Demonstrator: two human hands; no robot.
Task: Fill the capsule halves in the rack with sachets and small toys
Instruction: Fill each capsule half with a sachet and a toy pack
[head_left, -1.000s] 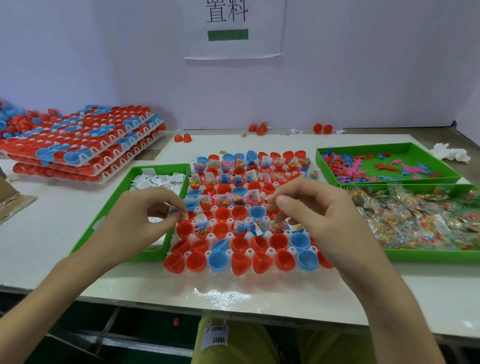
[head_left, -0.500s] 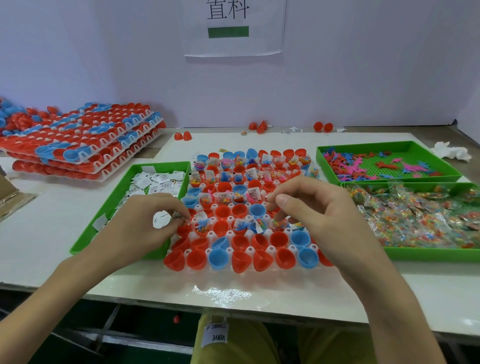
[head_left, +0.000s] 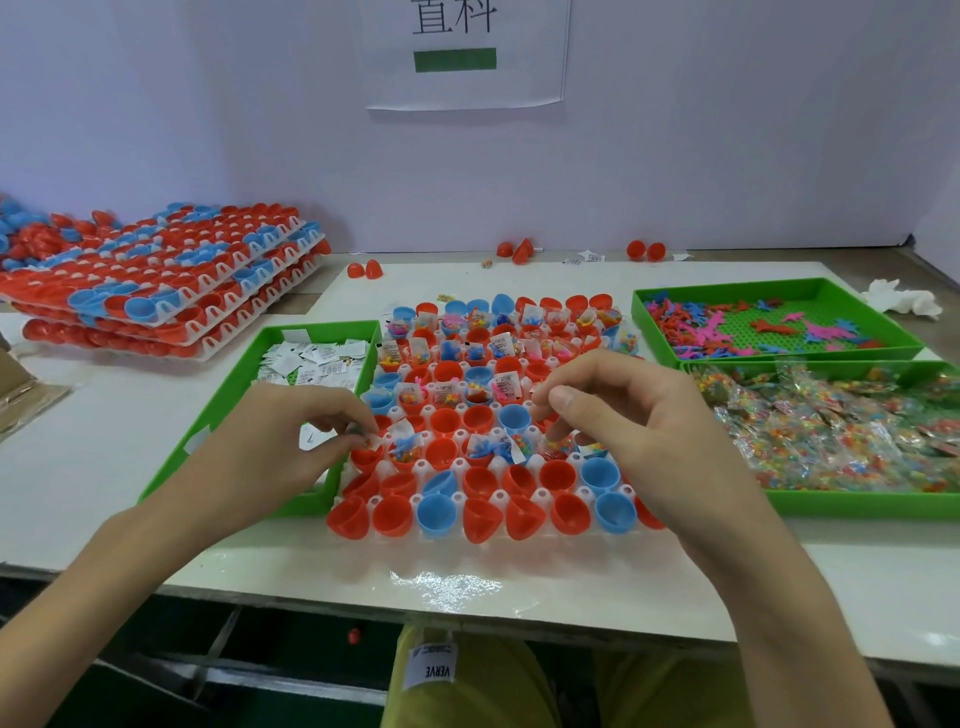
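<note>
A: Left hand (head_left: 280, 441). Grip?

B: Thumb and forefinger pinched together on a small item at the rack's (head_left: 483, 543) left edge. Too small and blurred to name. A white sachet (head_left: 311, 435) shows just behind those fingers, over the left green tray (head_left: 228, 395).

A: Right hand (head_left: 639, 441)?

B: Fingers curled down, tips close together over a capsule half holding a candy packet (head_left: 558, 446). Whether they clamp anything, I cannot tell.

A: What lies around the two grips?

B: Between them, red and blue capsule halves (head_left: 447, 421), several already holding sachets and toys. Beyond the fingertips, the far rows are mostly filled. Nearer the person than both grips, two rows stand empty.

A: Supplies?

B: Left of the left grip, the tray of white sachets. Right of the right grip, a green tray heaped with clear candy packets (head_left: 831, 436). Beyond that one, a tray of small pink, red and blue toys (head_left: 727, 332).

A: Anything further out?

B: Stacked racks (head_left: 156, 280) of capsule halves, far left on the table (head_left: 104, 426).
</note>
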